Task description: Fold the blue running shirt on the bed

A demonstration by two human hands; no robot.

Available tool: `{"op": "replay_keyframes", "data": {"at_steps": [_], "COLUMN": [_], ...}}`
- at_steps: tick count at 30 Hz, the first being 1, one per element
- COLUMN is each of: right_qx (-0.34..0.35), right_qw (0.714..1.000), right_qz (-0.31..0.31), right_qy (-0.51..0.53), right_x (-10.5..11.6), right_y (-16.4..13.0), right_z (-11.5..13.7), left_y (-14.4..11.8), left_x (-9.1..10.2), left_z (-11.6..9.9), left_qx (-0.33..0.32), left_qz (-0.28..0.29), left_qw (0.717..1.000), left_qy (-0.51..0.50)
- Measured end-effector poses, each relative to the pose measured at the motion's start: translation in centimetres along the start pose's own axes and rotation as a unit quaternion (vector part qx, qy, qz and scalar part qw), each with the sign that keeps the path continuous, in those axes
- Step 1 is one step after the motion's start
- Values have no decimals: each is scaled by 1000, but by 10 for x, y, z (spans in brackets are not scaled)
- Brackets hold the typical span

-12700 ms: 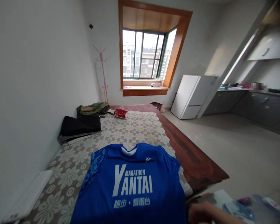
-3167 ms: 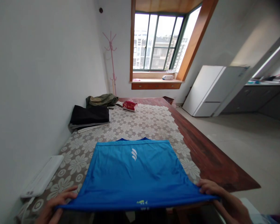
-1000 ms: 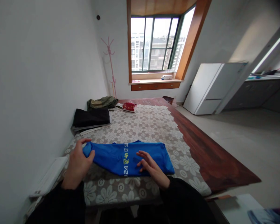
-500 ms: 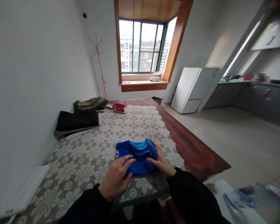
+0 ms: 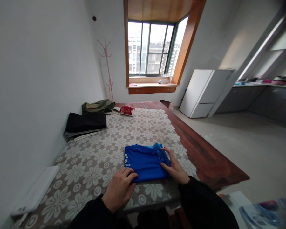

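Note:
A folded blue garment lies near the front edge of the table, with white marks at its left side and a lighter blue part along its top right. My left hand rests at its near left corner, fingertips on the cloth and thumb apart. At the right edge, my right hand has the cloth between its thumb and fingers. Some of those fingers are hidden behind the fold.
A flower-patterned tablecloth covers most of the reddish wooden table. Black folded cloth, an olive cloth bundle and a red packet lie farther back. A white flat device leans at the left wall.
The garment's raised upper layer now lies flatter, and less of the light blue shows. My left hand has come down onto the near left corner. The view has turned slightly left.

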State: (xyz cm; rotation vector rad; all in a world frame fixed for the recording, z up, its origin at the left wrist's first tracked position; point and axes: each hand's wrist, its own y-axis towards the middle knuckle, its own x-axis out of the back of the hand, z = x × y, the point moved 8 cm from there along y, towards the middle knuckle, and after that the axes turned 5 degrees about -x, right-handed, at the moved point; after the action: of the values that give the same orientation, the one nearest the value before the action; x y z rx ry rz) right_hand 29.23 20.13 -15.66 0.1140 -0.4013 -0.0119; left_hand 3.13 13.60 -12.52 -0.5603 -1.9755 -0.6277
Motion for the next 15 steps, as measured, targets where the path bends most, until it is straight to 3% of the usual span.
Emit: {"op": "replay_keyframes", "data": {"at_steps": [10,13,15], "right_qx": [70,79,54], "right_qw": [985,975,956], "right_qz": [30,-17,-66], "right_qy": [-152,-209,-282], "right_x": [-11,-3,7], "right_y": [-1,1,-1], "right_z": [8,6,1], "left_y": [-3,-6,-7], "left_x": [-5,-1,6], "left_z": [6,9,21], "left_qx": [-2,6,50], "left_qz": [-24,-47,-74], "left_qw": [1000,999,996], "left_qy": [-8,-15,0]}}
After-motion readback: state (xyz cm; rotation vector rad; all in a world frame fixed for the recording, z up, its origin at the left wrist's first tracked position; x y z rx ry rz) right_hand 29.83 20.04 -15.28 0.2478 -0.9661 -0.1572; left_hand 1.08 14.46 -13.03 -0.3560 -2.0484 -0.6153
